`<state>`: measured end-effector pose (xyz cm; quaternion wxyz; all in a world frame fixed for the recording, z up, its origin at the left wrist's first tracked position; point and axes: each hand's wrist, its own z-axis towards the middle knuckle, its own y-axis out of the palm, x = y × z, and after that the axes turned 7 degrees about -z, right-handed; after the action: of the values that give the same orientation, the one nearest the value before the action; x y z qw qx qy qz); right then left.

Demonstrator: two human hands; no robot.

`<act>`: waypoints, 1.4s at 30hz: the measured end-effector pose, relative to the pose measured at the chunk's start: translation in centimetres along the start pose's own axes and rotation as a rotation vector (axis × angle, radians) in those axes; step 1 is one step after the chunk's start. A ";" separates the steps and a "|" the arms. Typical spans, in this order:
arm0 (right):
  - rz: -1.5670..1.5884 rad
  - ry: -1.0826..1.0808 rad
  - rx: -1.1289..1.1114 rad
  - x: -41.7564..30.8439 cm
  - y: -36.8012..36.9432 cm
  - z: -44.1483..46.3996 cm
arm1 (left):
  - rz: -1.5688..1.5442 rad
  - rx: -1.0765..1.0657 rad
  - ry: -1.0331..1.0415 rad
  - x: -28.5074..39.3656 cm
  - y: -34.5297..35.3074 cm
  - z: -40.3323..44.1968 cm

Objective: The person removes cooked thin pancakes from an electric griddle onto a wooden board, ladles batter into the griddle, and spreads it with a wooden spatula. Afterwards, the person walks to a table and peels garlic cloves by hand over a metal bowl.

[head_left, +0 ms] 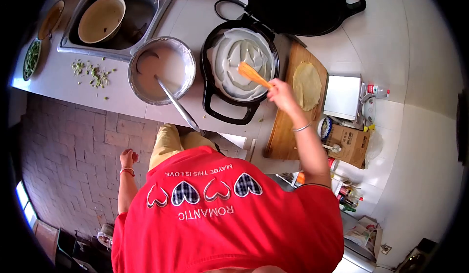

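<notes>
My right hand (281,92) grips the handle of a wooden spatula (253,75). The spatula's broad end is over the pale, wet batter (229,72), which lies in swirled ridges across the round black electric griddle (207,80). Its black lid (298,4) is raised behind. Down at my left side, away from the counter, my left hand (129,156) hangs with nothing in it, fingers loosely bent and apart. Left of the griddle, a metal bowl (166,72) of batter holds a ladle (178,106), its handle leaning over the near rim.
A cooked flat pancake (307,85) lies on a wooden board (286,133) right of the griddle. At left are a sink (141,31) with a basin (101,19), chopped green scraps (95,73) and a dish of greens (32,59). A cardboard box (349,145) stands far right.
</notes>
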<state>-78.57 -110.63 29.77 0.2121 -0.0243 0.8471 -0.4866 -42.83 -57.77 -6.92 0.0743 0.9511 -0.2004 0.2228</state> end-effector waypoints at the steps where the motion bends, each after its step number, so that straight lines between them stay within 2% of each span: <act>1: -0.341 -0.114 0.076 0.1 -1.8 0.3 | -0.006 0.017 -0.001 0.2 0.3 -0.2; 2: -0.681 -0.231 0.152 -0.5 -3.7 0.5 | -0.012 0.032 -0.001 0.4 0.4 -0.4; 4: -0.908 -0.351 0.051 -1.2 -6.5 2.0 | -0.016 0.041 -0.002 0.5 0.5 -0.7; 8: -1.071 -0.708 -0.044 -2.9 -7.7 5.7 | -0.041 0.042 0.012 0.0 0.1 -2.3; 9: -1.057 -0.788 0.003 -3.2 -7.2 7.0 | -0.042 0.063 0.007 -0.2 0.1 -2.9; 12: -1.138 -0.927 -0.059 -5.2 -5.9 10.8 | -0.047 0.115 0.002 -1.7 -0.6 -4.3; 13: -1.106 -1.045 0.003 -5.7 -5.4 11.9 | -0.057 0.124 0.007 -2.6 -1.3 -4.6; 16: -1.241 -1.102 -0.074 -8.3 -4.0 15.5 | -0.134 0.196 -0.022 -5.5 -2.2 -6.3; 17: -1.290 -1.048 -0.146 -9.8 -3.8 16.6 | -0.158 0.202 -0.024 -6.7 -2.7 -6.8; 20: -1.463 -1.059 -0.110 -13.6 -3.6 19.7 | -0.192 0.258 -0.058 -9.5 -2.6 -8.8; 22: -1.487 -0.994 -0.161 -17.6 -3.7 20.3 | -0.226 0.286 -0.078 -11.4 -2.4 -9.8; 29: -1.525 -1.141 0.005 -23.1 -3.7 23.5 | -0.281 0.324 -0.135 -14.9 0.9 -12.3; 32: -1.542 -1.134 -0.012 -23.5 -5.0 22.8 | -0.281 0.319 -0.136 -14.8 2.2 -11.9; 33: -1.490 -1.231 0.048 -22.7 -5.3 22.5 | -0.285 0.318 -0.133 -14.7 2.4 -11.6; 35: -1.475 -1.290 0.022 -21.0 -5.3 20.9 | -0.290 0.294 -0.103 -14.2 2.7 -10.8; 40: -1.448 -1.314 -0.298 -16.3 -2.1 16.9 | -0.288 0.287 -0.048 -11.8 3.7 -9.0; 42: -1.467 -1.300 -0.336 -15.8 -1.1 17.7 | -0.294 0.291 -0.039 -10.7 4.1 -9.1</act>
<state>-57.60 -121.69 28.23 0.2755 -0.8340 0.3992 -0.2629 -56.84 -55.70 -3.47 -0.0359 0.9750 -0.0267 0.2177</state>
